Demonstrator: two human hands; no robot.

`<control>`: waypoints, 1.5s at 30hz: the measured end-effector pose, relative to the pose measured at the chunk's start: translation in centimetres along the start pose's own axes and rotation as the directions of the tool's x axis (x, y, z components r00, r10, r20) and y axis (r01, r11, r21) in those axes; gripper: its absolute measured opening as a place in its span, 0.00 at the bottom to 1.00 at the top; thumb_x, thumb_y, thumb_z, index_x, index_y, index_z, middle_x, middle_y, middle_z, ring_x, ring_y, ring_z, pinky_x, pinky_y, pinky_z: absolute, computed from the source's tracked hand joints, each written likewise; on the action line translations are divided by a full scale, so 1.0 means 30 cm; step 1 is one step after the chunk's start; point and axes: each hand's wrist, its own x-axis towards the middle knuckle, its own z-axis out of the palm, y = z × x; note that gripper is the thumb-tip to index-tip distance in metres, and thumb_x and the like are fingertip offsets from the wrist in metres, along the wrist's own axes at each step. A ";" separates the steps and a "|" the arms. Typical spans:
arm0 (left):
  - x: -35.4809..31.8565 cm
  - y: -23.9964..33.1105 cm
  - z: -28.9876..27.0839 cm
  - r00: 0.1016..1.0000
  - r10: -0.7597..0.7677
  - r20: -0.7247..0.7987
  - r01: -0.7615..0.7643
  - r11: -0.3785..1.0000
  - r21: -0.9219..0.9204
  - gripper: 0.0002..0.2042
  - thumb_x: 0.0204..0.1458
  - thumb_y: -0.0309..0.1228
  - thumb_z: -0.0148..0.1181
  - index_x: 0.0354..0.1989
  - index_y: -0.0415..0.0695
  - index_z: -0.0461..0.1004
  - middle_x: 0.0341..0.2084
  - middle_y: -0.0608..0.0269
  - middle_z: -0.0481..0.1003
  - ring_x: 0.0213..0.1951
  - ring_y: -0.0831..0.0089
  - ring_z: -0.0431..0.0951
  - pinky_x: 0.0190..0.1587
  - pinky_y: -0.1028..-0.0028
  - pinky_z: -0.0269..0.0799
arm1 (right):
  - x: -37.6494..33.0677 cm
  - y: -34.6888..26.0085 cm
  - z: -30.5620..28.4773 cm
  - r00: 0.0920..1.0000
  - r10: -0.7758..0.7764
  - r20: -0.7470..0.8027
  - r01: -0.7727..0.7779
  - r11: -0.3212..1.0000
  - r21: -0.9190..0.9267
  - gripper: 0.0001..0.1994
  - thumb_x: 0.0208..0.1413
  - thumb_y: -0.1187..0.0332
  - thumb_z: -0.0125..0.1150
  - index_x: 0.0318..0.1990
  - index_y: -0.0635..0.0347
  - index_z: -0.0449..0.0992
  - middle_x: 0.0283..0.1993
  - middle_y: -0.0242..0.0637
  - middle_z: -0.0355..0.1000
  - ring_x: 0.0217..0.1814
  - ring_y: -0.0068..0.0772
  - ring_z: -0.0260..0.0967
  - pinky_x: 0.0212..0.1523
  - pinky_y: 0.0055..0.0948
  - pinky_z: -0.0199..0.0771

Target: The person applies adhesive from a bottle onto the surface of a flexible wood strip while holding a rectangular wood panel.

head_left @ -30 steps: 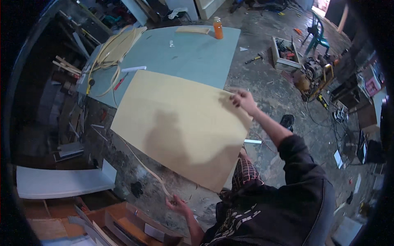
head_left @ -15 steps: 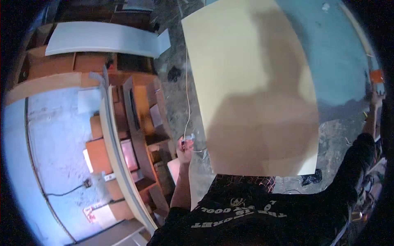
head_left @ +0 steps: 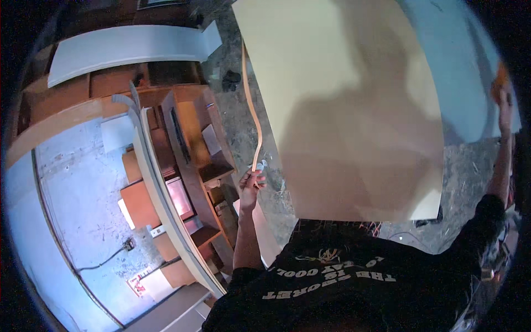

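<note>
A long, thin tan strip (head_left: 255, 119) is pinched in my left hand (head_left: 251, 185), left of a large cream panel (head_left: 276, 72). From the fingers it runs up along the panel's left side and passes out of sight near the upper left edge. My shadow falls across the panel. Far to the right, my right hand (head_left: 504, 105) is stretched out over a blue-grey sheet (head_left: 453, 72), closed on an orange object (head_left: 501, 76). This object is blurred near the picture's rim, so its kind does not show.
Brown shelf units (head_left: 191, 127) stand at the left, with a white board (head_left: 133, 50) lying across one. A long pale board (head_left: 166, 193) leans beside them. Below is a blue wall (head_left: 83, 182) with a cable. Dark clutter (head_left: 231, 81) lies on the grey floor (head_left: 464, 171).
My right hand has moved farther up along the right side with the orange object. My left hand is slightly higher, and the strip has turned to show its broader face.
</note>
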 end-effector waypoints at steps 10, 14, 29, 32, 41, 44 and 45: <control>0.103 -0.036 -0.193 0.983 0.011 0.183 0.013 0.992 -0.126 0.13 0.60 0.34 0.53 0.48 0.39 0.71 0.39 0.59 0.76 0.36 0.69 0.78 0.33 0.70 0.76 | -0.865 -1.463 0.212 0.851 0.008 0.525 -0.400 0.657 0.639 0.29 0.39 0.69 0.71 0.51 0.62 0.65 0.47 0.39 0.70 0.52 0.32 0.69 0.53 0.31 0.69; 0.134 0.028 -0.257 0.961 0.009 0.277 0.030 0.990 -0.137 0.14 0.60 0.33 0.53 0.50 0.40 0.70 0.38 0.59 0.76 0.35 0.67 0.79 0.31 0.72 0.77 | -1.105 -1.713 0.395 0.900 0.202 0.386 -0.434 0.339 0.835 0.31 0.45 0.62 0.68 0.56 0.60 0.61 0.49 0.42 0.71 0.50 0.35 0.71 0.52 0.35 0.71; 0.198 0.086 -0.386 0.942 0.024 0.336 0.013 0.994 -0.108 0.15 0.58 0.33 0.54 0.50 0.38 0.69 0.39 0.57 0.76 0.31 0.67 0.80 0.26 0.75 0.73 | -1.172 -2.049 1.039 0.919 0.349 0.185 -0.340 0.459 0.821 0.24 0.46 0.67 0.71 0.49 0.66 0.68 0.42 0.39 0.74 0.44 0.30 0.73 0.41 0.29 0.78; 0.187 0.091 -0.384 0.944 0.011 0.329 0.028 0.993 -0.114 0.16 0.58 0.34 0.54 0.51 0.38 0.69 0.39 0.56 0.76 0.32 0.67 0.80 0.26 0.74 0.74 | -1.133 -2.041 1.098 0.932 0.333 0.145 -0.308 0.513 0.801 0.23 0.48 0.67 0.70 0.47 0.67 0.68 0.41 0.38 0.74 0.43 0.28 0.73 0.41 0.27 0.78; 0.157 0.101 -0.335 0.945 0.020 0.326 -0.010 0.999 -0.032 0.19 0.58 0.37 0.53 0.54 0.40 0.67 0.41 0.56 0.76 0.32 0.68 0.79 0.28 0.74 0.74 | -1.214 -2.020 1.183 0.901 0.413 0.131 -0.346 0.504 0.791 0.24 0.43 0.63 0.74 0.42 0.66 0.68 0.39 0.40 0.74 0.42 0.28 0.72 0.43 0.30 0.74; 0.163 0.083 -0.351 0.945 0.013 0.327 -0.003 0.999 -0.032 0.20 0.58 0.39 0.52 0.55 0.39 0.66 0.42 0.56 0.75 0.32 0.68 0.79 0.29 0.74 0.74 | -1.264 -2.016 1.173 0.916 0.376 0.142 -0.326 0.491 0.808 0.22 0.43 0.63 0.74 0.40 0.65 0.68 0.37 0.38 0.73 0.41 0.26 0.70 0.42 0.29 0.73; 0.168 0.077 -0.359 0.945 0.010 0.328 0.005 0.999 -0.043 0.21 0.58 0.39 0.52 0.55 0.39 0.66 0.42 0.56 0.75 0.33 0.68 0.79 0.29 0.74 0.74 | -1.274 -2.022 1.159 0.921 0.359 0.152 -0.317 0.460 0.829 0.22 0.44 0.63 0.74 0.39 0.65 0.68 0.36 0.37 0.72 0.40 0.25 0.70 0.42 0.28 0.73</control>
